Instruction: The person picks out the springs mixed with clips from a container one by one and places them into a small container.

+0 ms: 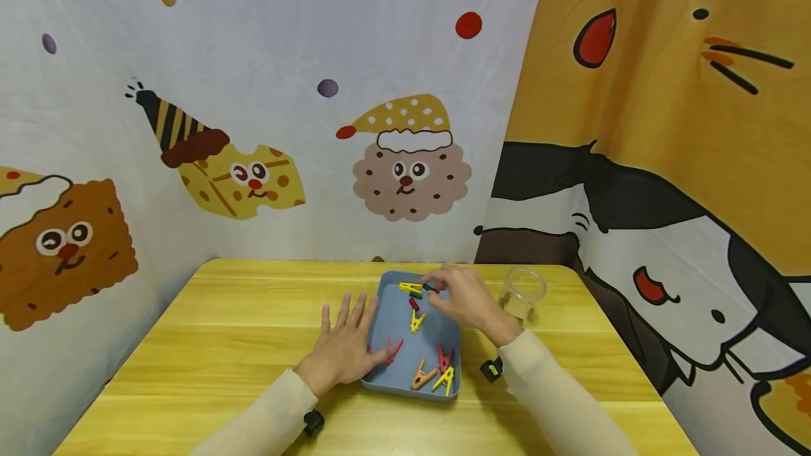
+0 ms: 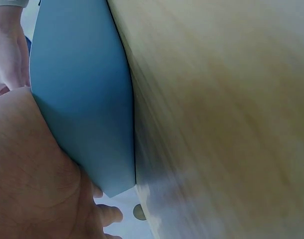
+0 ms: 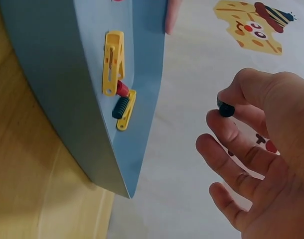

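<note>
Your right grip (image 1: 467, 298) pinches a small dark green cylinder (image 3: 226, 108) above the far end of the blue-grey tray (image 1: 434, 333). Your left grip (image 1: 345, 349) is spread, fingers straight, at the tray's left side, thumb over its wall. Two yellow clothespins (image 3: 113, 62) and a red cylinder (image 1: 414, 304) lie in the tray's far half. On the surface (image 1: 266, 315), right of the tray, stands a clear cup (image 1: 526, 288).
</note>
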Demonstrator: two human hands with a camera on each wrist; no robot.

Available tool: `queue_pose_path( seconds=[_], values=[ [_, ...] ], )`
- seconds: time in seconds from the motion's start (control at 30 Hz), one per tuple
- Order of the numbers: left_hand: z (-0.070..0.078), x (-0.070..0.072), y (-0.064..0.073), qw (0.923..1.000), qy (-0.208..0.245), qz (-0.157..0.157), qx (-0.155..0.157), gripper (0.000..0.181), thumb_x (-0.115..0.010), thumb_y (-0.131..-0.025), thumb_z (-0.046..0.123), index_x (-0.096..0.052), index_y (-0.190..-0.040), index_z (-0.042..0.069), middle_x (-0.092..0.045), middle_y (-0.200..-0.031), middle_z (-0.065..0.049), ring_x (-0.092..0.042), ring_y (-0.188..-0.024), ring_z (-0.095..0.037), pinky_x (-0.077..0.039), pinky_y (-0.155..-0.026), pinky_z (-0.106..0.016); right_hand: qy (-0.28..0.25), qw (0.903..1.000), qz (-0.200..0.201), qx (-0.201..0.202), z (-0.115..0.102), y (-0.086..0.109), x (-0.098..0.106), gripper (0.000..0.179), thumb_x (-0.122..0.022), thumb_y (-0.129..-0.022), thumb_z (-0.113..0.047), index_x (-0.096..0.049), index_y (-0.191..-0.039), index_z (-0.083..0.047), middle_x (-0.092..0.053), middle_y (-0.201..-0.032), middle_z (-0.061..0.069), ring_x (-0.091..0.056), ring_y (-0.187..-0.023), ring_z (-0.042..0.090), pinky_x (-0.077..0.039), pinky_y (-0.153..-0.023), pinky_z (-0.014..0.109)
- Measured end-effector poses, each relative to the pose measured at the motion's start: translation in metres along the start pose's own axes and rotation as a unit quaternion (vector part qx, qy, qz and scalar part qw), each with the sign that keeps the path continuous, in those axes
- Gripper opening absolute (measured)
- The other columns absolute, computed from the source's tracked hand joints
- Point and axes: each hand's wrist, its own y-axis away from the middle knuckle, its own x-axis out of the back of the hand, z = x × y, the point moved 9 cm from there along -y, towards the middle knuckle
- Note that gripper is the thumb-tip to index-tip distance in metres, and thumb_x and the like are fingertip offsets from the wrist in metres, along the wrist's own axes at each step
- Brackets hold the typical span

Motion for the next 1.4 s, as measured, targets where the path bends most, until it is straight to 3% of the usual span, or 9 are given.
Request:
queue_pose_path(
  seconds=[0.37, 0.83, 1.4],
  values=[
    [0.001, 0.0, 0.001, 1.0, 0.003, -0.004, 0.003, 0.111, -0.058, -0.109, 0.083, -0.02, -0.189, 0.017, -0.019, -0.197, -0.017, -0.009, -0.185, -0.048, -0.003, -0.143, -0.083, -0.008, 0.9997, 0.0, -0.022, 0.015, 0.011, 0.016, 0.024, -0.092, -0.102, -0.019, -0.089, -0.126, -0.019, -0.085, -0.099, -0.006, -0.078, -0.09, 0.012, -0.064, -0.082, 0.036],
    [0.002, 0.002, 0.001, 1.0, 0.003, 0.005, -0.002, 0.109, -0.056, -0.11, 0.083, -0.02, -0.189, 0.017, -0.021, -0.196, -0.018, -0.01, -0.184, -0.049, -0.004, -0.142, -0.084, 0.009, 0.9987, 0.035, -0.036, 0.041, 0.023, 0.044, 0.025, -0.095, -0.1, -0.022, -0.09, -0.123, -0.015, -0.082, -0.093, -0.006, -0.078, -0.09, 0.017, -0.062, -0.082, 0.039],
    [0.0, 0.0, 0.001, 1.0, 0.004, 0.004, -0.001, 0.112, -0.059, -0.108, 0.083, -0.02, -0.189, 0.017, -0.019, -0.197, -0.017, -0.009, -0.184, -0.048, -0.003, -0.142, -0.084, 0.031, 0.9944, 0.056, -0.084, 0.084, 0.041, 0.068, 0.027, -0.092, -0.104, -0.031, -0.09, -0.124, -0.014, -0.08, -0.123, 0.01, -0.079, -0.111, 0.035, -0.067, -0.091, 0.056]
  ],
)
